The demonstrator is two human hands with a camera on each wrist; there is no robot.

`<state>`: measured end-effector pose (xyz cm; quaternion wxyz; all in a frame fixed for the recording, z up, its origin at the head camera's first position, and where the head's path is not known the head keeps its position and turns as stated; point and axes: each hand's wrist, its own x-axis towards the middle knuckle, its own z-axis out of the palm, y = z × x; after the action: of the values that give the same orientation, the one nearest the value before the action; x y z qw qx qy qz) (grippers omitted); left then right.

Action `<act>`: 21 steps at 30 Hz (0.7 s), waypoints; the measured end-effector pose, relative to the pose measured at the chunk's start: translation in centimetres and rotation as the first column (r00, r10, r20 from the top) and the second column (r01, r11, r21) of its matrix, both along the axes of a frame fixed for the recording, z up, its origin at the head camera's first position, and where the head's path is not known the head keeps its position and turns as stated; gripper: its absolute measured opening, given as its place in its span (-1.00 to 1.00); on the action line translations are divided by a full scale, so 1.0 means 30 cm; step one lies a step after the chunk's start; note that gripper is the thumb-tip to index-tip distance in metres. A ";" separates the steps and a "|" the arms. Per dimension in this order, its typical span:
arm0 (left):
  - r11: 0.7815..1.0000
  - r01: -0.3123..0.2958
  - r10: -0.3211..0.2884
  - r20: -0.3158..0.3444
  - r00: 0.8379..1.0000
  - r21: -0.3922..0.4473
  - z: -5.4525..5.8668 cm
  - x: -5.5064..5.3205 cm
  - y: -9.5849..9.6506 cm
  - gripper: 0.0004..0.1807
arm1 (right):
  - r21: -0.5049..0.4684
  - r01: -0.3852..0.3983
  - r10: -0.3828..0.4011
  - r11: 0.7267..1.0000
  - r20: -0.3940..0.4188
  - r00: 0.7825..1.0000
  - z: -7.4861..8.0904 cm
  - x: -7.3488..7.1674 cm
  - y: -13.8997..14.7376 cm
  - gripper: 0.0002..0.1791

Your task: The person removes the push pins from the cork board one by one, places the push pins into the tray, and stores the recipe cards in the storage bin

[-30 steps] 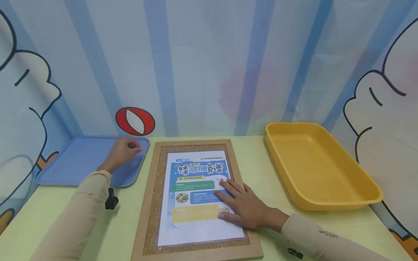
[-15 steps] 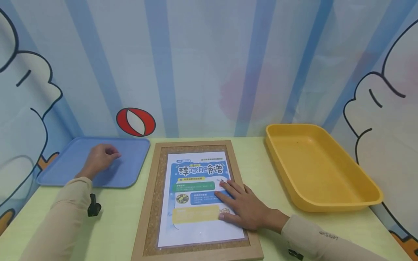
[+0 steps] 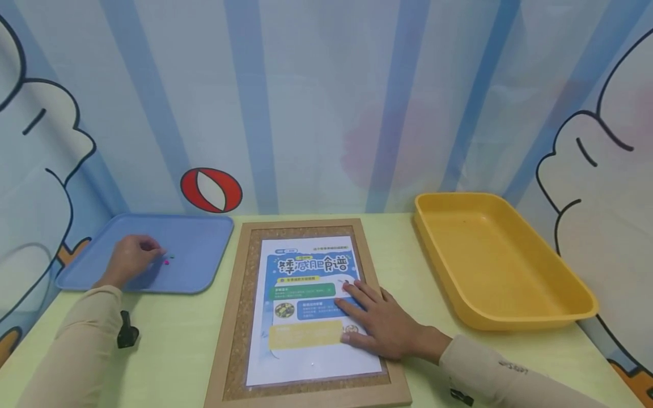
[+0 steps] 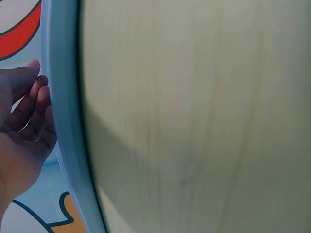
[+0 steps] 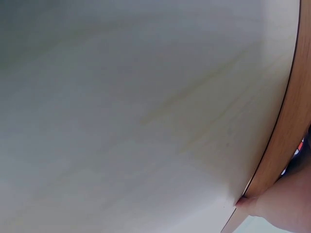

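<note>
My left hand (image 3: 131, 258) is over the blue tray (image 3: 204, 272), thumb and fingertips brought close together. A tiny pink piece (image 3: 166, 262) and a tiny dark piece (image 3: 172, 257) lie by its fingertips, too small to identify. In the left wrist view the curled left hand (image 4: 24, 131) appears beyond the tray's rim (image 4: 60, 97), and nothing shows between its fingertips. My right hand (image 3: 382, 320) rests with spread fingers on a printed poster sheet (image 3: 306, 362), which lies on a wood-framed cork board (image 3: 232, 351). The right wrist view shows part of that hand (image 5: 286, 204) at the wooden frame (image 5: 279, 145).
A deep yellow tray (image 3: 500, 266) stands right of the board on the pale wooden table (image 3: 168, 362). Behind the table hangs a blue-and-white striped printed backdrop (image 3: 326, 113), which also covers both sides.
My left hand has moved left across the blue tray. The pink and dark pieces have come into sight beside its fingertips. My right hand has stayed on the sheet.
</note>
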<state>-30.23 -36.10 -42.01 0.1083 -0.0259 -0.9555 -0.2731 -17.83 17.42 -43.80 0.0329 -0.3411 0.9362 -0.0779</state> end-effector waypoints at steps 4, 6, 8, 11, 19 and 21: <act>1.000 0.001 -0.001 -0.011 1.000 -0.016 -0.004 0.000 -0.013 -0.79 | 0.003 0.001 -0.001 1.000 0.003 1.000 0.001 -0.001 0.000 -0.22; 1.000 -0.004 0.003 -0.005 1.000 -0.023 -0.002 0.002 -0.015 -0.78 | 0.006 0.002 -0.002 1.000 0.004 1.000 0.002 -0.001 -0.002 -0.21; 0.999 -0.016 0.016 0.011 1.000 -0.032 0.001 0.006 -0.012 -0.77 | 0.009 0.003 -0.003 1.000 0.006 1.000 0.001 0.000 -0.003 -0.21; 0.999 -0.026 0.028 0.040 0.999 -0.042 0.008 0.015 -0.008 -0.76 | 0.013 0.004 -0.004 1.000 0.008 1.000 0.000 0.000 -0.003 -0.21; 0.997 -0.002 0.006 0.045 0.999 -0.080 0.002 0.017 -0.009 -0.80 | 0.012 0.006 -0.006 1.000 0.007 1.000 0.001 0.000 -0.002 -0.21; 0.996 0.011 -0.007 0.042 0.999 -0.087 0.001 0.017 -0.010 -0.81 | 0.010 0.007 -0.007 1.000 0.010 1.000 0.001 0.001 -0.002 -0.21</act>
<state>-29.73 -36.40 -41.97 0.0861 -0.0293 -0.9684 -0.2320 -17.80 17.36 -43.77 0.0390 -0.3371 0.9376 -0.0753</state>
